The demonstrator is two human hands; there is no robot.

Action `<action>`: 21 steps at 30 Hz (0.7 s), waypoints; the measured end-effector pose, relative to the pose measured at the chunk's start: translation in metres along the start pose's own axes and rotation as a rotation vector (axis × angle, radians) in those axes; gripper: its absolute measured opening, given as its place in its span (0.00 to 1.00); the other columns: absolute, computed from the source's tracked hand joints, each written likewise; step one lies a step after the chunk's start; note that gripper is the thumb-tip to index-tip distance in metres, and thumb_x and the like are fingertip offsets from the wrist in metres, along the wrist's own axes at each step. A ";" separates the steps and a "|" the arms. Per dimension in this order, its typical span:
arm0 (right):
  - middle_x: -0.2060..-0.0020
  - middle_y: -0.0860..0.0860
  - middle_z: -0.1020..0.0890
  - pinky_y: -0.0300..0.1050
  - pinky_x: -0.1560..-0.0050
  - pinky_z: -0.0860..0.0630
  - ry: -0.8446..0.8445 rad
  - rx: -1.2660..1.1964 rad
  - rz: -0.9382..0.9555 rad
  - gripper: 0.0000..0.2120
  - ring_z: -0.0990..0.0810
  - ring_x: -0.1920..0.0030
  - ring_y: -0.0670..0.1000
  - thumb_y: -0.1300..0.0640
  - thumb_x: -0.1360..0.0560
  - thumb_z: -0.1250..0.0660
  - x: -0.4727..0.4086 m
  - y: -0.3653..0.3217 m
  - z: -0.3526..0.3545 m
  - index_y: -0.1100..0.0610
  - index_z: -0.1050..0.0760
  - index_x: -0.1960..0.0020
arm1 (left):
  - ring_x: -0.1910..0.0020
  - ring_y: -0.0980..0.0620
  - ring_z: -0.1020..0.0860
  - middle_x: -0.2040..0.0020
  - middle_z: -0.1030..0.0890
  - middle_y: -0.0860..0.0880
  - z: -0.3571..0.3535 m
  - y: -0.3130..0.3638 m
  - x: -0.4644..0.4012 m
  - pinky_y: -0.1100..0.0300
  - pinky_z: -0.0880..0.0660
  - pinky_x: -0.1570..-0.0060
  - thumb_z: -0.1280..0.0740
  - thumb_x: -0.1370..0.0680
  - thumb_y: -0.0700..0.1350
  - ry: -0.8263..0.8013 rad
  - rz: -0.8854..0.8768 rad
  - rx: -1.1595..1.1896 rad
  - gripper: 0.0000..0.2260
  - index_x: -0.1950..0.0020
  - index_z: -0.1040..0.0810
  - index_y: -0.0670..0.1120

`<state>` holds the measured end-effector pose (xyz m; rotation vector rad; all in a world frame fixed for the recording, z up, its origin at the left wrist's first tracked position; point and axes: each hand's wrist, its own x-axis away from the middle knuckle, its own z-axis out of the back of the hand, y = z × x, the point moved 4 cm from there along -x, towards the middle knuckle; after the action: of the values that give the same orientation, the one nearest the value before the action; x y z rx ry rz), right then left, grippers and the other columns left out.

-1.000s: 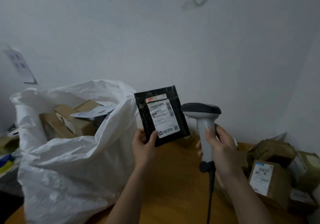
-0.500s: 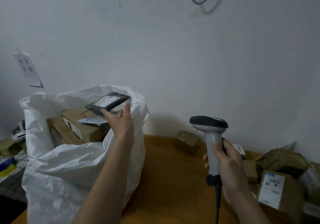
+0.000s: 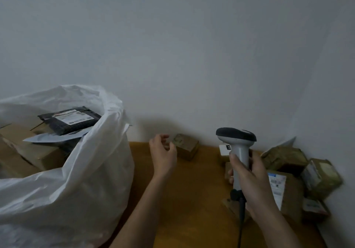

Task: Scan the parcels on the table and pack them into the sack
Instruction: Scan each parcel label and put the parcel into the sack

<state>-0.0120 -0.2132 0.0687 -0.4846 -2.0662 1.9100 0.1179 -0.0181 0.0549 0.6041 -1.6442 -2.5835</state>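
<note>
Left hand [image 3: 163,152] over worktop [image 3: 192,199], empty, fingers loosely curled, holding nothing, just right of sack [image 3: 80,171]. Right hand [image 3: 247,178] wrapped round grey grip of scanner [image 3: 237,146], thumb up front of grip, dark head at top pointing 9 o'clock, cable dropping toward 6 o'clock.

White sack at 9 o'clock of left hand, mouth open, standing at left worktop edge. Black parcel [image 3: 70,119] with white label lying face up at top of sack, on a pale flat mailer [image 3: 55,137] and brown boxes [image 3: 28,151] inside.

Small brown box [image 3: 185,146] on worktop against wall, at 1 o'clock just beyond left hand, apart from fingers. White tag [image 3: 223,149] behind scanner neck, partly hidden. Pile of brown parcels [image 3: 299,171] at 3 o'clock of right hand, in right corner, some with white labels; labelled box [image 3: 284,190] just behind right wrist. Label text too blurred to read. Plain pale wall [image 3: 192,55] behind everything.
</note>
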 end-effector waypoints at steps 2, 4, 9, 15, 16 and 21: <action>0.63 0.57 0.22 0.40 0.68 0.24 0.029 0.033 -0.012 0.07 0.22 0.66 0.50 0.53 0.22 0.34 -0.013 0.007 0.008 0.49 0.28 0.44 | 0.58 0.59 0.28 0.41 0.30 0.47 -0.026 -0.017 -0.004 0.68 0.32 0.56 0.36 0.21 0.39 -0.113 0.072 -0.066 0.09 0.40 0.27 0.45; 0.61 0.58 0.21 0.44 0.66 0.23 0.046 0.059 -0.024 0.07 0.22 0.65 0.50 0.54 0.22 0.33 -0.028 0.017 0.014 0.47 0.28 0.46 | 0.55 0.59 0.28 0.38 0.30 0.47 -0.053 -0.035 -0.010 0.67 0.34 0.52 0.35 0.21 0.40 -0.219 0.132 -0.152 0.12 0.37 0.27 0.44; 0.59 0.54 0.21 0.40 0.68 0.24 0.065 0.127 -0.068 0.11 0.22 0.65 0.48 0.58 0.22 0.33 -0.080 0.052 0.016 0.46 0.28 0.43 | 0.33 0.47 0.30 0.30 0.31 0.45 -0.118 -0.089 -0.032 0.59 0.31 0.39 0.35 0.21 0.41 -0.475 0.194 -0.359 0.19 0.30 0.30 0.43; 0.58 0.57 0.21 0.37 0.69 0.25 0.056 0.159 -0.220 0.13 0.22 0.66 0.48 0.58 0.22 0.33 -0.153 0.117 0.015 0.52 0.29 0.39 | 0.25 0.46 0.39 0.23 0.38 0.44 -0.199 -0.155 -0.083 0.57 0.40 0.30 0.34 0.21 0.43 -0.634 0.165 -0.567 0.27 0.24 0.38 0.42; 0.58 0.57 0.21 0.40 0.67 0.24 0.054 0.165 -0.245 0.13 0.22 0.66 0.48 0.58 0.22 0.33 -0.162 0.129 0.016 0.52 0.29 0.39 | 0.24 0.46 0.41 0.22 0.40 0.44 -0.214 -0.166 -0.092 0.56 0.41 0.29 0.34 0.21 0.44 -0.665 0.140 -0.615 0.29 0.23 0.40 0.42; 0.57 0.55 0.21 0.40 0.64 0.23 0.052 0.179 -0.336 0.12 0.21 0.64 0.46 0.57 0.22 0.33 -0.185 0.174 0.023 0.49 0.30 0.40 | 0.21 0.47 0.53 0.19 0.52 0.48 -0.269 -0.209 -0.117 0.44 0.47 0.25 0.35 0.20 0.49 -0.792 0.086 -0.839 0.34 0.20 0.51 0.45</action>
<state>0.1543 -0.3018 -0.1034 -0.1330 -1.7884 1.8344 0.3543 -0.1326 -0.1914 -0.5723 -0.4115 -3.2220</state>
